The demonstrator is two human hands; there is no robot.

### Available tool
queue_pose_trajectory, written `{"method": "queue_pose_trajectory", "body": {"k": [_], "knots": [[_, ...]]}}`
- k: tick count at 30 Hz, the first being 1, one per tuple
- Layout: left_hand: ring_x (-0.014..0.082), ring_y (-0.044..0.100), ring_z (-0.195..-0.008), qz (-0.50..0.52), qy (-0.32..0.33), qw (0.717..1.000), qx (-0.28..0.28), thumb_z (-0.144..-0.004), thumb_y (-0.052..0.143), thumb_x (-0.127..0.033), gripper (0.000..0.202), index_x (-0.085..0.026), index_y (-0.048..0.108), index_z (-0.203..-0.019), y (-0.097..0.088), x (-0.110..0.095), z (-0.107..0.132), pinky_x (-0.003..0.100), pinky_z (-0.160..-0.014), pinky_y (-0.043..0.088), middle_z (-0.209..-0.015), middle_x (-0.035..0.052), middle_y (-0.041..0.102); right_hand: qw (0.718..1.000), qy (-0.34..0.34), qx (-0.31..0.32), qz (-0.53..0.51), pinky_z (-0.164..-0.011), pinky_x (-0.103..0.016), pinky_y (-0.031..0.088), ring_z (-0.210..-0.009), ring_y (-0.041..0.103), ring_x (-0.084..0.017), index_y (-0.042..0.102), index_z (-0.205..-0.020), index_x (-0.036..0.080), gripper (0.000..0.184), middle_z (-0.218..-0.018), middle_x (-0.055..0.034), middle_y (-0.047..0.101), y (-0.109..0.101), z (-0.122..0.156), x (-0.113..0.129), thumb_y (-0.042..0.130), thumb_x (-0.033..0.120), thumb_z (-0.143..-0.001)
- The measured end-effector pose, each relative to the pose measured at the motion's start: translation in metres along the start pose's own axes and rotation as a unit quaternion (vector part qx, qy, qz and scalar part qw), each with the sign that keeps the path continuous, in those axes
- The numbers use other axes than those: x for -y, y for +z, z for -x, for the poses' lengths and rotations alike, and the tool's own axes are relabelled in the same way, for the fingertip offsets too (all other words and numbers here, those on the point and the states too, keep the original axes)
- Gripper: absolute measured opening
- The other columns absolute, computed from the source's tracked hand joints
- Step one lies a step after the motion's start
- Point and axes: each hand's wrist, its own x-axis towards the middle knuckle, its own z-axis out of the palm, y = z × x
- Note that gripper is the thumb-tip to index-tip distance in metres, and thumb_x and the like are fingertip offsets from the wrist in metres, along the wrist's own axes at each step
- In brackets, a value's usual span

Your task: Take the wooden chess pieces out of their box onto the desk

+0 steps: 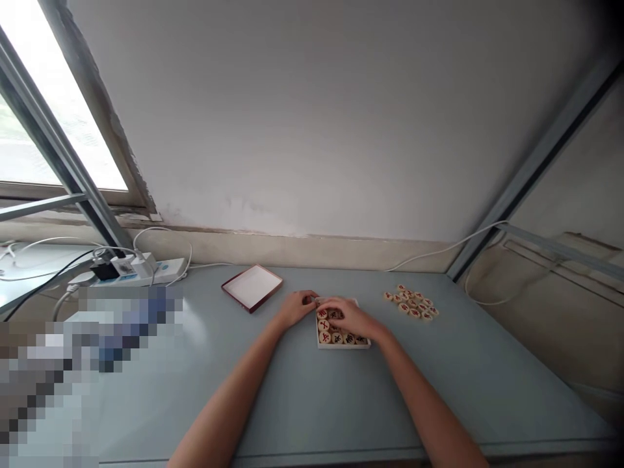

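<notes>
"Where is the shallow white square box (344, 347) placed?"

"It is set on the smooth blue-grey tabletop (292, 409), with pale round discs (325, 338) marked in red and black laid inside."

"What is gripped?"

"The left hand (296, 307) is rested at the box's far left corner; whether the box is grasped cannot be told. The right hand (351, 316) is curled over the discs, its grip hidden."

"What is seen around?"

"A dark-red-rimmed, white-lined lid (253, 287) is laid leftward; red-marked pale round pieces (413, 304) are clustered rightward."
</notes>
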Motion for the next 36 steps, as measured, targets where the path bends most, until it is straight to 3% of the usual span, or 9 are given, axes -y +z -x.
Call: {"method": "queue_pose_trajectory", "body": {"k": [5, 10, 14, 18, 21, 25, 31, 33, 36], "knots": [[0.0139, 0.054, -0.066, -0.005, -0.011, 1.000, -0.002, -0.080, 0.044, -0.037, 0.032, -0.019, 0.065, -0.097, 0.002, 0.001, -0.001, 0.023, -0.059, 0.035, -0.077, 0.0018, 0.065, 0.998, 0.021, -0.051, 0.008, -0.084, -0.029, 0.039, -0.098, 0.052, -0.017, 0.064, -0.088, 0.024, 0.021, -0.098, -0.0007, 0.062, 0.009, -0.001, 0.005, 0.054, 0.012, -0.074], [0.0134, 0.051, -0.062, -0.018, -0.021, 1.000, 0.006, -0.080, 0.044, -0.040, 0.034, -0.020, 0.065, -0.098, 0.002, 0.000, -0.003, 0.023, -0.056, 0.033, -0.071, 0.0009, 0.063, 0.982, 0.052, -0.144, 0.113, -0.078, -0.028, 0.038, -0.090, 0.054, -0.016, 0.061, -0.098, 0.023, 0.018, -0.096, -0.0025, 0.063, -0.009, 0.004, -0.015, 0.050, 0.026, -0.084], [0.0139, 0.051, -0.063, -0.019, -0.026, 0.999, 0.015, -0.081, 0.043, -0.042, 0.036, -0.020, 0.065, -0.099, 0.000, -0.003, -0.003, 0.023, -0.057, 0.033, -0.071, 0.0013, 0.064, 0.917, 0.149, -0.237, 0.284, -0.084, -0.036, 0.032, -0.100, 0.049, -0.021, 0.061, -0.102, 0.023, 0.024, -0.107, -0.0057, 0.061, -0.024, 0.015, -0.039, 0.042, 0.028, -0.088], [0.0141, 0.051, -0.063, -0.019, -0.027, 0.999, 0.012, -0.081, 0.042, -0.043, 0.036, -0.021, 0.065, -0.098, 0.000, -0.004, -0.003, 0.024, -0.057, 0.033, -0.072, 0.0012, 0.063, 0.863, 0.213, -0.227, 0.398, -0.088, -0.043, 0.024, -0.108, 0.041, -0.025, 0.064, -0.094, 0.021, 0.025, -0.118, -0.0086, 0.054, -0.026, 0.027, -0.060, 0.041, 0.022, -0.087], [0.0141, 0.051, -0.063, -0.019, -0.023, 0.999, 0.010, -0.081, 0.041, -0.044, 0.037, -0.021, 0.065, -0.097, 0.000, -0.003, -0.003, 0.024, -0.058, 0.033, -0.072, 0.0014, 0.063, 0.862, 0.221, -0.191, 0.415, -0.089, -0.044, 0.023, -0.110, 0.039, -0.025, 0.063, -0.100, 0.021, 0.026, -0.123, -0.0089, 0.051, -0.019, 0.028, -0.068, 0.040, 0.025, -0.088], [0.0142, 0.051, -0.063, -0.016, -0.017, 1.000, 0.014, -0.082, 0.040, -0.045, 0.038, -0.021, 0.064, -0.097, 0.000, -0.002, -0.003, 0.024, -0.058, 0.034, -0.072, 0.0016, 0.063, 0.866, 0.226, -0.195, 0.402, -0.088, -0.043, 0.024, -0.109, 0.038, -0.023, 0.063, -0.103, 0.024, 0.031, -0.124, -0.0071, 0.049, -0.015, 0.029, -0.077, 0.037, 0.021, -0.088], [0.0149, 0.053, -0.065, -0.012, -0.010, 1.000, 0.012, -0.082, 0.040, -0.044, 0.038, -0.020, 0.064, -0.098, -0.001, -0.003, -0.001, 0.024, -0.058, 0.035, -0.073, 0.0022, 0.063, 0.826, 0.335, -0.290, 0.349, -0.086, -0.050, 0.025, -0.103, 0.041, -0.028, 0.068, -0.089, 0.020, 0.032, -0.111, -0.0117, 0.056, -0.034, 0.046, -0.097, 0.038, 0.011, -0.080], [0.0151, 0.053, -0.066, -0.010, -0.010, 1.000, 0.013, -0.082, 0.040, -0.045, 0.038, -0.020, 0.064, -0.098, -0.002, -0.004, -0.001, 0.024, -0.059, 0.035, -0.074, 0.0026, 0.063, 0.833, 0.332, -0.332, 0.294, -0.087, -0.050, 0.027, -0.101, 0.043, -0.028, 0.068, -0.088, 0.021, 0.030, -0.109, -0.0102, 0.057, -0.039, 0.044, -0.091, 0.040, 0.015, -0.081], [0.0151, 0.054, -0.066, -0.006, -0.011, 1.000, 0.011, -0.082, 0.040, -0.045, 0.039, -0.019, 0.064, -0.099, -0.002, -0.003, 0.000, 0.024, -0.059, 0.036, -0.075, 0.0030, 0.064, 0.907, 0.212, -0.321, 0.172, -0.089, -0.042, 0.033, -0.099, 0.047, -0.022, 0.065, -0.096, 0.023, 0.027, -0.107, -0.0065, 0.058, -0.036, 0.028, -0.063, 0.041, 0.021, -0.083]]}}
